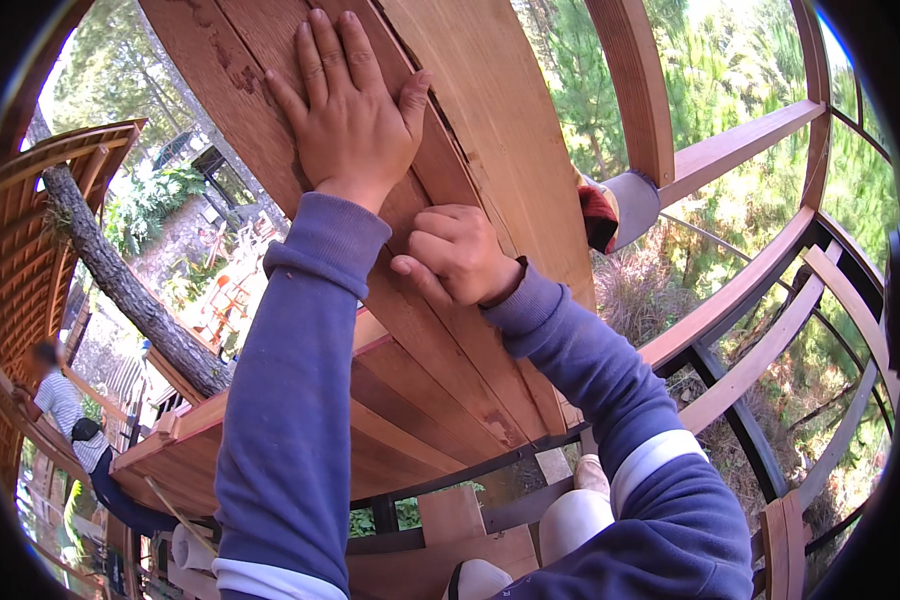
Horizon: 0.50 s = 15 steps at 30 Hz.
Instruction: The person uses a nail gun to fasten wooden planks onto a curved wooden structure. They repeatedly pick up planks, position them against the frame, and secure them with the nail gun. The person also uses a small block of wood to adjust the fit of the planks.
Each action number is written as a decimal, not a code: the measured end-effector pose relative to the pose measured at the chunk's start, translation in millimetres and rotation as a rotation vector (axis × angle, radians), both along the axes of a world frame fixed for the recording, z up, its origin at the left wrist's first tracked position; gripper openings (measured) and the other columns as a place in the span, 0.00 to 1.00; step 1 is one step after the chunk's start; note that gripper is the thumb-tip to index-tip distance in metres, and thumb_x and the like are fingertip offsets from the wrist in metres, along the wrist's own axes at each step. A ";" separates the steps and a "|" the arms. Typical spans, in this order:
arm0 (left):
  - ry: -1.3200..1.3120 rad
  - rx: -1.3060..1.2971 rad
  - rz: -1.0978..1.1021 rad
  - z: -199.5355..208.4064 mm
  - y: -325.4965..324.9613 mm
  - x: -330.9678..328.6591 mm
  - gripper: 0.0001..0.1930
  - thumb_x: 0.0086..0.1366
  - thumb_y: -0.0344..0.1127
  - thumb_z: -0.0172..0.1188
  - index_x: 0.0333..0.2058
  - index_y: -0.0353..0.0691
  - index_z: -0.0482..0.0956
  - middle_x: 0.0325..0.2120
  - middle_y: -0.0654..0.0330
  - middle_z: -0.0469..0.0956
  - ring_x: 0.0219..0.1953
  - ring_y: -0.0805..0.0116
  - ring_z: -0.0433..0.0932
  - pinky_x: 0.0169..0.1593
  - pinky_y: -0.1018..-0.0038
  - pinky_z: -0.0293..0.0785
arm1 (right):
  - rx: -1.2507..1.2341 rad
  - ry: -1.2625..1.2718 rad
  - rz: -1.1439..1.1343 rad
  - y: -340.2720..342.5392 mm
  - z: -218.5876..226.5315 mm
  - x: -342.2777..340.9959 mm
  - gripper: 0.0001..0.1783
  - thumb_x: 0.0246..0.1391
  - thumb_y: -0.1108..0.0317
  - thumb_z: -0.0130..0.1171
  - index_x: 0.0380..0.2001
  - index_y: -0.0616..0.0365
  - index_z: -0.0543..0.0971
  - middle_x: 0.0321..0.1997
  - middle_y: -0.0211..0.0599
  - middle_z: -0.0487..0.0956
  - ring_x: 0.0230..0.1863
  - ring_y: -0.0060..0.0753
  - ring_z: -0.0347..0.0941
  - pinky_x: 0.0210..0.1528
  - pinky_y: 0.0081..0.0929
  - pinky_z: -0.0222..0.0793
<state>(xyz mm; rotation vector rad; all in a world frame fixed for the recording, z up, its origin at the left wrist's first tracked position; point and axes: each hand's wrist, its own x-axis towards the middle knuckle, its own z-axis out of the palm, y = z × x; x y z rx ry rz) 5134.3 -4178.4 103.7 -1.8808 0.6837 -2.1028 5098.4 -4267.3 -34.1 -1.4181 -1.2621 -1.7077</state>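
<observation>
Left hand (348, 110) flat, fingers spread, pressing plank (490, 150) at upper centre; right hand (457, 255) fisted, contents indiscernible. Likely seating board; next needs steady alignment.

Single head-worn fisheye view, looking down and forward, close on wooden planks (450, 330), railing far right, rim edges bending

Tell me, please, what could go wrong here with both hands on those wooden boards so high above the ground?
The left hand lies flat on a rough plank, so splinters seem possible. The right hand, closed beside a gap between boards, might get pinched. The open railing frame shows ground far below, so leaning out could mean a fall.
</observation>
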 end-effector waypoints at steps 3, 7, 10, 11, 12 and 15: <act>-0.003 -0.001 0.023 0.1 4.0 -1.4 0.43 0.70 0.66 0.35 0.68 0.33 0.52 0.68 0.42 0.53 0.71 0.46 0.50 0.66 0.35 0.45 | 0.008 -0.142 0.127 9.1 6.8 -35.3 0.23 0.53 0.63 0.62 0.13 0.54 0.61 0.17 0.35 0.58 0.14 0.40 0.57 0.16 0.37 0.53; -0.035 0.015 0.005 1.9 9.4 -1.9 0.42 0.70 0.65 0.35 0.68 0.33 0.52 0.68 0.41 0.53 0.71 0.45 0.51 0.65 0.35 0.45 | -0.046 -0.201 0.152 7.0 11.1 -47.9 0.25 0.52 0.61 0.63 0.12 0.53 0.60 0.17 0.34 0.58 0.14 0.37 0.59 0.15 0.36 0.54; -0.057 0.037 -0.046 1.8 -3.8 -4.7 0.42 0.70 0.64 0.36 0.68 0.33 0.52 0.68 0.41 0.53 0.71 0.45 0.51 0.65 0.35 0.45 | 0.007 -0.119 -0.098 -11.3 8.4 5.6 0.23 0.52 0.64 0.63 0.13 0.53 0.61 0.16 0.33 0.59 0.14 0.37 0.61 0.15 0.35 0.56; -0.056 0.039 -0.045 2.6 -3.9 -4.9 0.42 0.70 0.64 0.36 0.68 0.33 0.52 0.68 0.41 0.53 0.71 0.45 0.50 0.65 0.34 0.45 | 0.029 -0.110 -0.090 -7.8 7.9 5.3 0.23 0.51 0.65 0.64 0.14 0.53 0.61 0.16 0.33 0.59 0.14 0.36 0.61 0.15 0.35 0.56; -0.054 0.041 -0.045 2.2 -3.9 -5.0 0.42 0.70 0.64 0.36 0.68 0.33 0.52 0.68 0.41 0.53 0.71 0.45 0.50 0.65 0.34 0.45 | 0.050 -0.101 -0.084 -4.4 7.7 4.7 0.22 0.51 0.65 0.64 0.14 0.53 0.61 0.16 0.33 0.58 0.14 0.36 0.61 0.15 0.35 0.57; -0.006 0.005 0.012 -1.8 3.4 0.4 0.41 0.70 0.64 0.36 0.68 0.32 0.52 0.68 0.41 0.53 0.70 0.45 0.51 0.65 0.34 0.46 | -0.014 -0.127 -0.018 12.2 2.6 -26.9 0.20 0.51 0.63 0.64 0.15 0.51 0.64 0.16 0.31 0.63 0.15 0.33 0.65 0.16 0.33 0.61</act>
